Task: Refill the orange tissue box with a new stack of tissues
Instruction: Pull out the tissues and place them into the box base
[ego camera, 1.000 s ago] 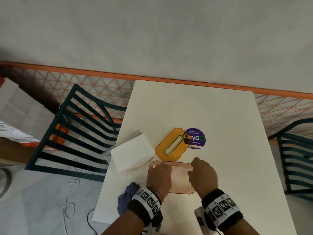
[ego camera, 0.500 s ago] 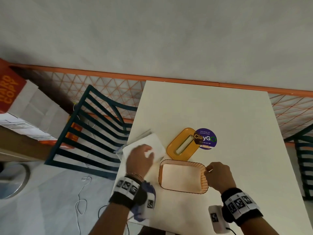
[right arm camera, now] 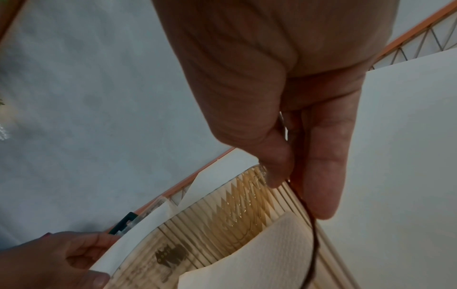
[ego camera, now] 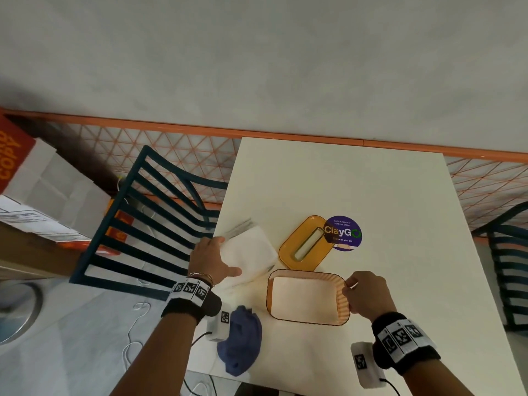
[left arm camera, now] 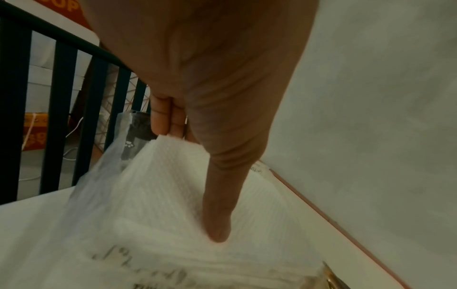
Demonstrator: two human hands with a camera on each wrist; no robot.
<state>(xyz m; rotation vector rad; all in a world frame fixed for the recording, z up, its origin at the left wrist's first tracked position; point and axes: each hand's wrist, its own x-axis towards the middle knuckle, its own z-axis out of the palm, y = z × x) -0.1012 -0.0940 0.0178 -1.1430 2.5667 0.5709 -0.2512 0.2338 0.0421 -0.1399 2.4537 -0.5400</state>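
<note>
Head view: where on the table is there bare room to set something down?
The table's far half, beyond the lid and sticker, and its right side past the right hand. Crowded near-left: tissue stack, box base, blue cloth.

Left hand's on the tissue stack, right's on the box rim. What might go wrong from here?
1. The left hand grips the tissue stack from one side only; soft sheets may fan out or sag when lifted.
2. The plastic wrapper lies loose around the stack and could drag along.
3. The orange box base already holds some tissue, and the right hand pinches only its rim, so the base may skid or tip.
</note>
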